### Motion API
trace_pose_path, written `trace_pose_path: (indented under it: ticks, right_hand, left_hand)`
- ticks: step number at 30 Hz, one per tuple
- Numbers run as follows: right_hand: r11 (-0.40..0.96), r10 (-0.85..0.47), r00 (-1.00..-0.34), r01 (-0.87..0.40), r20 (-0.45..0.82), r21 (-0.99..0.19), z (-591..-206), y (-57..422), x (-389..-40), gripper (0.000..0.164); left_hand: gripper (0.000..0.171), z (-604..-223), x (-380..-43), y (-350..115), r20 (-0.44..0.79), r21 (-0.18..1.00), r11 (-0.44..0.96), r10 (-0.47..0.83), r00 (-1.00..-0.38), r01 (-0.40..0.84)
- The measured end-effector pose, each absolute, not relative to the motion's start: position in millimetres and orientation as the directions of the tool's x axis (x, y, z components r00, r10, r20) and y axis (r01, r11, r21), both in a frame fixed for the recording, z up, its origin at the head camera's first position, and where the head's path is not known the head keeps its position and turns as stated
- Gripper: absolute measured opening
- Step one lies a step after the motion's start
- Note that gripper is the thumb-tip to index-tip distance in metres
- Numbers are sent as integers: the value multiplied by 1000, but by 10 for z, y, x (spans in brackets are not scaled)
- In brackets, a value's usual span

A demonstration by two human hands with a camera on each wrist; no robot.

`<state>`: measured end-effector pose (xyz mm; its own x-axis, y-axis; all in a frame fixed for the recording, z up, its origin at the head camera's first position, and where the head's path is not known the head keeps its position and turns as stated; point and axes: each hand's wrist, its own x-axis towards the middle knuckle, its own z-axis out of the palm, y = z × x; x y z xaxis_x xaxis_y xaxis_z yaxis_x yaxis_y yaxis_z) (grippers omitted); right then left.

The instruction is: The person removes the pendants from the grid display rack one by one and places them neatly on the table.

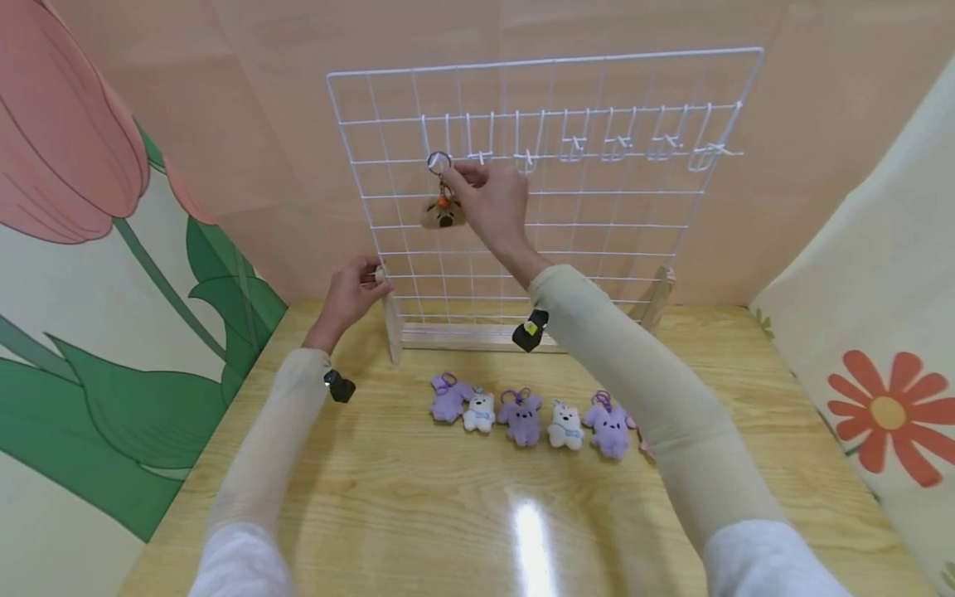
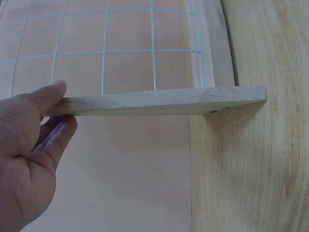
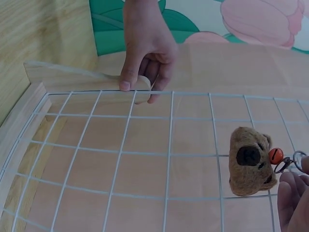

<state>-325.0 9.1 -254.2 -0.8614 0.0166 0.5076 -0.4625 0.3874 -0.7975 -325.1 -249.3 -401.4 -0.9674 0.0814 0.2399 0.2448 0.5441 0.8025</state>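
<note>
My left hand (image 1: pixel 351 294) pinches the top of the wooden side post (image 2: pixel 159 100) of a white wire grid rack (image 1: pixel 545 60), thumb on one face and fingers on the other in the left wrist view. Up at the grid, my right hand (image 1: pixel 492 203) pinches the metal ring end of a brown plush bear-head keychain (image 3: pixel 248 162) with an orange bell (image 3: pixel 275 155). Its key ring (image 1: pixel 439 163) overlaps the leftmost white hook (image 1: pixel 434 133) in the head view. The bear head hangs below the ring, in front of the wires.
More white hooks (image 1: pixel 619 145) line the grid to the right. On the wooden table (image 1: pixel 418 514), before the rack, lies a row of purple plush keychains (image 1: pixel 524 419) and white bear keychains (image 1: pixel 479 412). A pink item (image 1: pixel 646 448) is partly behind the right sleeve.
</note>
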Motion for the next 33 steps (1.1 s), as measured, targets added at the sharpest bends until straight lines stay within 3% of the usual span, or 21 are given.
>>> trace_pose_path:
  ticks: [6, 33]
  right_hand:
    - [400, 48, -859, -452, 511, -798, -2521, 52, -3279, 27]
    - [187, 80, -859, -486, 506, -854, -2609, 22, -3227, 15]
  left_hand:
    - [52, -4014, -3258, -2494, 239, 808, 537, 80, -968, 244]
    - [50, -4057, -3294, -2494, 248, 802, 538, 94, -964, 259]
